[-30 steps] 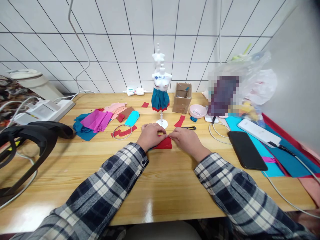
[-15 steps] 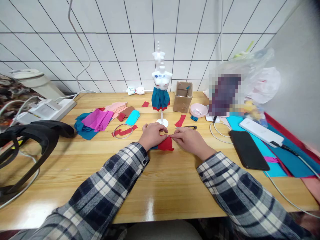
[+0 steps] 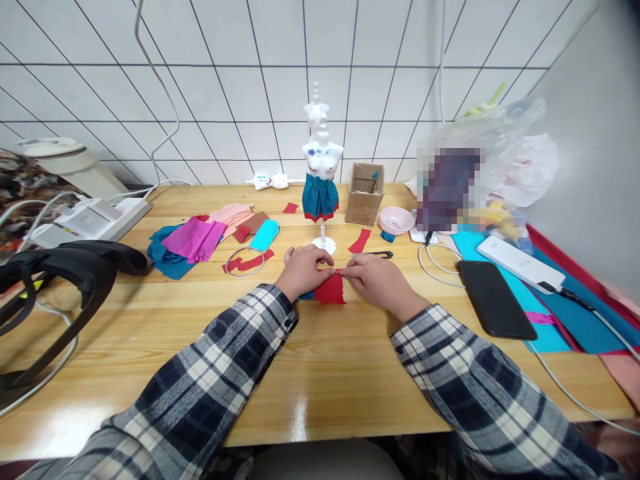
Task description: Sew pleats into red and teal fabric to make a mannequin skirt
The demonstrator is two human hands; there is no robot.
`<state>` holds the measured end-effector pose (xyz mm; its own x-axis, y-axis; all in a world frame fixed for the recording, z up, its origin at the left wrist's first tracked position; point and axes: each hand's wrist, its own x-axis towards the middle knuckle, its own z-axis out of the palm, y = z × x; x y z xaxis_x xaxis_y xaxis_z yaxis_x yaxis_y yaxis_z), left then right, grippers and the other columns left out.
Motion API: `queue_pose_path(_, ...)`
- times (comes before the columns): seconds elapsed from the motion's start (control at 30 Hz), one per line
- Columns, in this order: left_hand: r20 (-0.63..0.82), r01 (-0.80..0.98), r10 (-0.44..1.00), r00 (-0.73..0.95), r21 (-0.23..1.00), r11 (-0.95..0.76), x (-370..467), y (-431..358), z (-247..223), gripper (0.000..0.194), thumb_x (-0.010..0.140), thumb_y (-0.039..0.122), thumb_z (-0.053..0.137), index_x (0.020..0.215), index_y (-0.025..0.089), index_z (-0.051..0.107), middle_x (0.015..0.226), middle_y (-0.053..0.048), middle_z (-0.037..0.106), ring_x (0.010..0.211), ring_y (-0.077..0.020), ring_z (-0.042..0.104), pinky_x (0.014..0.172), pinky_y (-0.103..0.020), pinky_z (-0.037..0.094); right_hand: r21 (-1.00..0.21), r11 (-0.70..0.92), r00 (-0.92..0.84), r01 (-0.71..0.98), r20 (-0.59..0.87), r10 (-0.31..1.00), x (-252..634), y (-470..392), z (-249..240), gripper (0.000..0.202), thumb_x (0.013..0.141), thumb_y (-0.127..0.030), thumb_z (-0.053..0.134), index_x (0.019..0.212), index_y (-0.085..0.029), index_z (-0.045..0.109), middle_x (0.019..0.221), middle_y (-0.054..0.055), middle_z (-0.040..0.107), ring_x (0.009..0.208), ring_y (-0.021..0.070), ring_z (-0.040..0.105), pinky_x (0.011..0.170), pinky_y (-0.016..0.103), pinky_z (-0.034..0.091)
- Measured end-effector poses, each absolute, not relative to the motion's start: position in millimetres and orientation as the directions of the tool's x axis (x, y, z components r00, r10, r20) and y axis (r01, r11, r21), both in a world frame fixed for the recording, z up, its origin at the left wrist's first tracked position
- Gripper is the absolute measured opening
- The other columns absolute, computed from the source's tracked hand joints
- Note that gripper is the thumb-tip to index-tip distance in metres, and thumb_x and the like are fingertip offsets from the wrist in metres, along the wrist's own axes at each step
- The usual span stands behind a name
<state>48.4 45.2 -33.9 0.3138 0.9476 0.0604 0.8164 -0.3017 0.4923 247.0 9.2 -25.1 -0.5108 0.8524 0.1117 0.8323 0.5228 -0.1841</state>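
Observation:
A small piece of red cloth [image 3: 330, 289] lies on the table with a bit of dark blue cloth [image 3: 307, 295] at its left side, partly under my left hand [image 3: 303, 273]. The thumb and fingers of that hand press together on the red cloth's upper edge. From the other side, my right hand [image 3: 376, 283] pinches the same edge, fingertips close to the left thumb. Just beyond the hands stands a white mini dress form [image 3: 323, 160] wearing a blue skirt [image 3: 321, 195] with a red hem. Black-handled snips [image 3: 383, 254] lie behind my right hand.
Cloth scraps [image 3: 195, 241] and a metal ring [image 3: 245, 262] lie to the left, near a black headset [image 3: 90, 287]. At the back are a cardboard box [image 3: 365, 195] and a pink bowl [image 3: 397, 221]. A phone [image 3: 495, 300], power bank [image 3: 520, 262] and cables occupy the right.
The red cloth's near edge now reaches slightly lower and shows a little more. Both hands hold almost the same place and the same pinch.

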Motion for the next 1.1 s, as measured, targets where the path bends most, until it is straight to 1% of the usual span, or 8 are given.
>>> queue_pose_path(0.13,0.046,0.806,0.954,0.297,0.523,-0.276,49.0,45.5,-35.6,0.015,0.077,0.041,0.067,0.085,0.029,0.072,0.103,0.000,0.068,0.108,-0.0257,0.058,0.109,-0.055,0.020,-0.127,0.528,-0.522,0.840,0.076,0.850,244.4,7.9,-20.8,0.032,0.096,-0.025,0.046,0.115,-0.031,0.072,0.104,0.005,0.068,0.094,0.0189,0.061,0.072,0.029,0.040)
queue_pose_path(0.27,0.076,0.807,0.956,0.282,0.520,-0.280,49.9,45.9,-39.1,0.015,0.076,0.042,0.069,0.084,0.030,0.072,0.098,0.001,0.068,0.104,-0.0253,0.059,0.108,-0.055,0.020,-0.096,0.538,-0.537,0.837,0.037,0.843,242.5,6.2,-17.8,0.031,0.097,-0.025,0.046,0.115,-0.029,0.072,0.107,0.007,0.068,0.099,0.0200,0.060,0.076,0.029,0.042)
queue_pose_path(0.4,0.071,0.813,0.964,0.257,0.523,-0.255,51.7,46.2,-39.9,0.015,0.073,0.041,0.070,0.083,0.030,0.072,0.096,0.001,0.068,0.100,-0.0243,0.059,0.107,-0.053,0.021,-0.076,0.556,-0.555,0.828,0.029,0.831,242.8,5.1,-17.5,0.033,0.098,-0.025,0.044,0.116,-0.027,0.071,0.108,0.009,0.068,0.100,0.0207,0.060,0.080,0.030,0.043)
queue_pose_path(0.67,0.064,0.821,0.969,0.237,0.521,-0.235,53.3,47.0,-40.1,0.016,0.071,0.039,0.069,0.085,0.030,0.070,0.092,0.001,0.066,0.098,-0.0235,0.059,0.106,-0.054,0.021,-0.155,0.588,-0.582,0.794,0.090,0.809,252.5,7.2,-23.2,0.034,0.098,-0.024,0.044,0.122,-0.027,0.068,0.112,0.006,0.068,0.104,0.0197,0.060,0.086,0.031,0.044)
queue_pose_path(0.83,0.064,0.824,0.969,0.239,0.514,-0.237,52.1,46.7,-40.2,0.018,0.072,0.041,0.069,0.085,0.030,0.070,0.092,0.002,0.066,0.097,-0.0232,0.059,0.107,-0.052,0.022,-0.140,0.589,-0.585,0.796,0.076,0.807,253.4,7.1,-21.8,0.033,0.097,-0.024,0.044,0.118,-0.025,0.069,0.113,0.007,0.068,0.105,0.0204,0.060,0.084,0.030,0.045)
queue_pose_path(0.97,0.060,0.817,0.967,0.246,0.525,-0.240,51.3,45.6,-39.4,0.019,0.073,0.042,0.070,0.086,0.029,0.070,0.095,0.001,0.067,0.098,-0.0230,0.060,0.108,-0.050,0.022,-0.139,0.563,-0.555,0.815,0.094,0.827,253.2,6.0,-20.2,0.034,0.097,-0.024,0.044,0.122,-0.026,0.067,0.113,0.007,0.069,0.104,0.0199,0.060,0.082,0.029,0.044)
queue_pose_path(1.1,0.068,0.811,0.965,0.255,0.527,-0.252,51.0,45.4,-40.2,0.018,0.074,0.042,0.069,0.086,0.029,0.070,0.096,0.001,0.067,0.099,-0.0234,0.060,0.107,-0.052,0.022,-0.136,0.554,-0.544,0.821,0.103,0.833,250.6,4.8,-19.6,0.035,0.097,-0.024,0.044,0.123,-0.028,0.067,0.112,0.007,0.068,0.102,0.0201,0.060,0.081,0.030,0.044)
